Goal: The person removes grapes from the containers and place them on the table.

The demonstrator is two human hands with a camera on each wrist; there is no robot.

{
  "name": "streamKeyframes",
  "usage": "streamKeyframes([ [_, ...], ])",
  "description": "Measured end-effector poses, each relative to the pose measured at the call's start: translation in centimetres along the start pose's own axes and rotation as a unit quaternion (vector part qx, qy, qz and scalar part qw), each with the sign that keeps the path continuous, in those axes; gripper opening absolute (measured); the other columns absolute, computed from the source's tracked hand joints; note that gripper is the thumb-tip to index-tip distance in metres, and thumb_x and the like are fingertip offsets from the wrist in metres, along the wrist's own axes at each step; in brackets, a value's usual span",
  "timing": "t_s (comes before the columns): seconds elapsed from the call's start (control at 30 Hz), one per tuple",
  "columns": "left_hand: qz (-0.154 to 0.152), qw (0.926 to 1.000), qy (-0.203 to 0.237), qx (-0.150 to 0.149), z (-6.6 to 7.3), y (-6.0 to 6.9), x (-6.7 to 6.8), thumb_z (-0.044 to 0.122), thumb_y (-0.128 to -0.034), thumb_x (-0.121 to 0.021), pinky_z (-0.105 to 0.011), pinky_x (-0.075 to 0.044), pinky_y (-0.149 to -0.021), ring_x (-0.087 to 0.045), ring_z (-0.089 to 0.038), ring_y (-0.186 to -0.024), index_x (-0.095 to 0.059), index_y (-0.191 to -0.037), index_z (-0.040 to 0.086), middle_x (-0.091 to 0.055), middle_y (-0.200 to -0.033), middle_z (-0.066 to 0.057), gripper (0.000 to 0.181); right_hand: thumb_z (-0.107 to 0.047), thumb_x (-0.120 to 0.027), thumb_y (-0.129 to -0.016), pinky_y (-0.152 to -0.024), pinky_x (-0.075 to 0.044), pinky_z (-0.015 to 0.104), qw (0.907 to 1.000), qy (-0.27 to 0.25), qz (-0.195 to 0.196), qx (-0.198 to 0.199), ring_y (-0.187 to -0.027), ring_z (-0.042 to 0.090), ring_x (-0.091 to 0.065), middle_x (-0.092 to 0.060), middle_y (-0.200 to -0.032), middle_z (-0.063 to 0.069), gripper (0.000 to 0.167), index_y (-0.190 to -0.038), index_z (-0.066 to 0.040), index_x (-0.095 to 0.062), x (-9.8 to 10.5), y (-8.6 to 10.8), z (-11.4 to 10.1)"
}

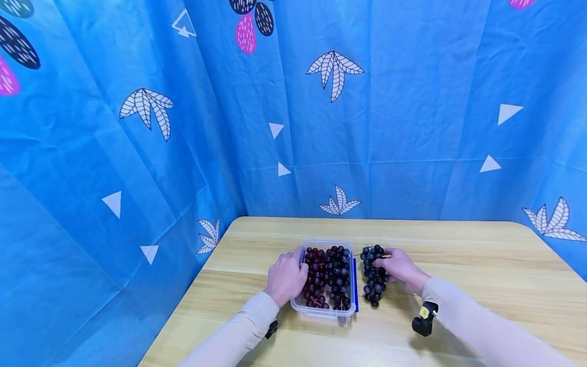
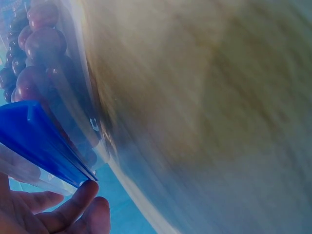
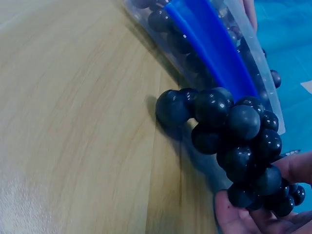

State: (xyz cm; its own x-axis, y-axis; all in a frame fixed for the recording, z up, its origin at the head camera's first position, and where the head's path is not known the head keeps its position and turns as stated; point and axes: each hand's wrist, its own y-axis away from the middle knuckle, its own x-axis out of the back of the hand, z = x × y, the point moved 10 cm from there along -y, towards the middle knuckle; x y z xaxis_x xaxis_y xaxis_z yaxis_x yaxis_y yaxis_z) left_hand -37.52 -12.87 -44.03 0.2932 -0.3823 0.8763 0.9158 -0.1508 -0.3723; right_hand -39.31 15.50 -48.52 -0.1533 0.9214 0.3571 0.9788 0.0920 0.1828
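A clear plastic box (image 1: 321, 315) with blue side flaps holds red grapes (image 1: 314, 279) and dark grapes (image 1: 338, 272). My left hand (image 1: 286, 275) grips the box's left rim; in the left wrist view its fingers (image 2: 73, 207) touch the edge by the blue flap (image 2: 44, 141). Just right of the box, my right hand (image 1: 401, 269) pinches a separate dark bunch (image 1: 375, 285). The right wrist view shows this bunch (image 3: 239, 141) between thumb and fingers, its lower end beside the box's blue flap (image 3: 214, 48).
The box and bunch are over a light wooden table (image 1: 458, 255). Behind and to the left hangs a blue patterned curtain (image 1: 412, 112). A black wrist camera (image 1: 425, 318) is strapped at the right sleeve.
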Motion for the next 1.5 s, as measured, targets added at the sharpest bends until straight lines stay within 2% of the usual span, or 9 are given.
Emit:
streamKeyframes([
  [0.17,-0.004,1.0,0.0,0.004,-0.1,-0.1,0.0,0.028,-0.0972,-0.051,-0.048,-0.058,-0.072,-0.067,-0.031,-0.106,-0.052,-0.147,0.015,-0.071,-0.119,-0.013,0.051,-0.011,-0.063,-0.093,-0.075,-0.061,0.04,0.9992,0.038,0.002,0.012,-0.088,0.023,-0.066,-0.051,-0.131,0.039,0.073,-0.149,0.017,-0.026,-0.1,-0.5,0.1],
  [0.3,-0.004,1.0,0.002,0.007,-0.1,-0.2,0.0,0.028,-0.0975,-0.05,-0.049,-0.058,-0.072,-0.067,-0.031,-0.107,-0.052,-0.147,0.016,-0.071,-0.12,-0.013,0.051,-0.011,-0.064,-0.093,-0.072,-0.062,0.039,0.9977,0.065,0.003,0.021,-0.089,0.029,-0.07,-0.039,-0.144,0.043,0.073,-0.149,0.016,-0.027,-0.3,-0.8,0.1],
  [0.67,-0.007,0.9999,0.002,0.01,0.0,-0.2,0.0,0.027,-0.097,-0.051,-0.049,-0.058,-0.074,-0.067,-0.031,-0.108,-0.053,-0.147,0.015,-0.071,-0.121,-0.013,0.051,-0.009,-0.065,-0.092,-0.066,-0.062,0.038,0.9921,0.118,0.002,0.044,-0.075,0.027,-0.072,-0.039,-0.142,0.045,0.068,-0.145,0.02,-0.032,-0.8,-0.4,-1.1],
  [0.93,-0.004,1.0,0.004,0.005,0.2,-0.2,0.1,0.026,-0.0958,-0.052,-0.047,-0.058,-0.069,-0.068,-0.03,-0.103,-0.054,-0.145,0.014,-0.072,-0.115,-0.013,0.051,-0.029,-0.069,-0.091,-0.103,-0.045,0.061,0.947,0.307,0.036,0.087,-0.117,0.049,-0.059,-0.055,-0.135,0.037,0.066,-0.134,0.018,-0.05,-0.2,-0.3,-2.3],
  [1.0,-0.006,0.9999,0.005,0.007,0.2,-0.1,0.1,0.027,-0.096,-0.052,-0.048,-0.058,-0.07,-0.068,-0.03,-0.103,-0.053,-0.146,0.014,-0.072,-0.115,-0.013,0.051,-0.033,-0.069,-0.092,-0.103,-0.045,0.061,0.9448,0.315,0.035,0.084,-0.108,0.043,-0.064,-0.056,-0.135,0.035,0.068,-0.136,0.017,-0.05,-0.2,-0.1,-2.2],
  [1.13,-0.006,0.9999,0.005,0.009,0.2,-0.2,0.1,0.027,-0.0965,-0.052,-0.048,-0.058,-0.07,-0.067,-0.031,-0.104,-0.053,-0.146,0.014,-0.072,-0.116,-0.014,0.051,-0.04,-0.065,-0.094,-0.099,-0.05,0.056,0.9487,0.307,0.025,0.073,-0.07,0.025,-0.065,-0.057,-0.135,0.035,0.074,-0.141,0.015,-0.046,-0.1,0.3,-2.0],
  [1.23,-0.006,0.9999,0.002,0.01,0.1,-0.2,0.1,0.028,-0.0973,-0.05,-0.049,-0.059,-0.072,-0.067,-0.031,-0.106,-0.052,-0.147,0.014,-0.071,-0.119,-0.013,0.051,-0.045,-0.063,-0.095,-0.079,-0.059,0.048,0.958,0.281,0.01,0.054,-0.048,0.021,-0.059,-0.059,-0.13,0.035,0.082,-0.147,0.013,-0.038,-0.2,0.6,-1.8],
  [1.37,-0.004,0.9999,0.0,0.009,0.1,-0.3,0.1,0.028,-0.0975,-0.05,-0.049,-0.059,-0.073,-0.067,-0.032,-0.108,-0.053,-0.146,0.014,-0.071,-0.121,-0.014,0.051,-0.046,-0.068,-0.092,-0.05,-0.057,0.037,0.9684,0.246,-0.009,0.037,-0.043,0.021,-0.058,-0.056,-0.13,0.039,0.091,-0.153,0.009,-0.029,-0.7,1.0,-1.5],
  [1.5,-0.004,0.9999,0.0,0.009,0.0,-0.2,0.0,0.028,-0.0973,-0.05,-0.049,-0.059,-0.073,-0.067,-0.032,-0.107,-0.053,-0.146,0.015,-0.071,-0.12,-0.013,0.051,-0.039,-0.07,-0.092,-0.051,-0.058,0.034,0.9757,0.216,-0.029,0.027,-0.047,0.023,-0.061,-0.038,-0.146,0.042,0.094,-0.157,0.006,-0.021,-1.3,1.1,-1.2],
])
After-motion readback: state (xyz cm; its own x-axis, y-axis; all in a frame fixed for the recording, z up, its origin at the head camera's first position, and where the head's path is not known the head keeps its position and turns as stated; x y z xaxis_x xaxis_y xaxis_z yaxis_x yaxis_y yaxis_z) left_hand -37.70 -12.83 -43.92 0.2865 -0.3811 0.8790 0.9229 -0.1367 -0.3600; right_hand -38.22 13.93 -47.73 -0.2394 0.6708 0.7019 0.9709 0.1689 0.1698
